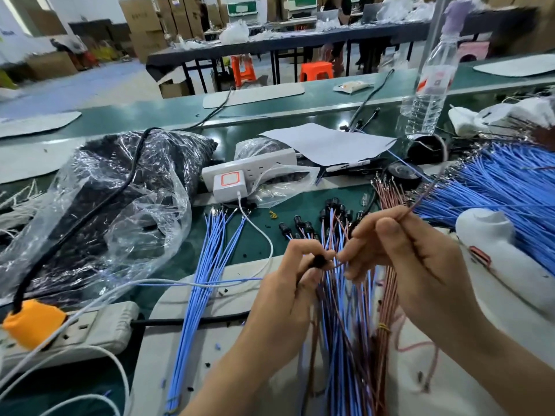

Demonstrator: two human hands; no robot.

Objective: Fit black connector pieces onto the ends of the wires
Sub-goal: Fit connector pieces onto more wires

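**Q:** What do the hands hold?
**A:** The left hand (288,283) pinches a black connector (319,261) between thumb and fingertips. The right hand (420,259), just beside it, grips a thin brown wire (420,199) that runs up past the knuckles. Whether wire and connector touch cannot be told.

**Q:** And around them?
**A:** Beneath the hands, on the green desk (255,238), lies a bundle of blue and brown wires (339,325), its far ends capped with fitted connectors (330,205). Loose blue wires (210,265) lie to the left. A plastic bag (120,181) of dark parts sits beyond, and a water bottle (429,94) stands far right.
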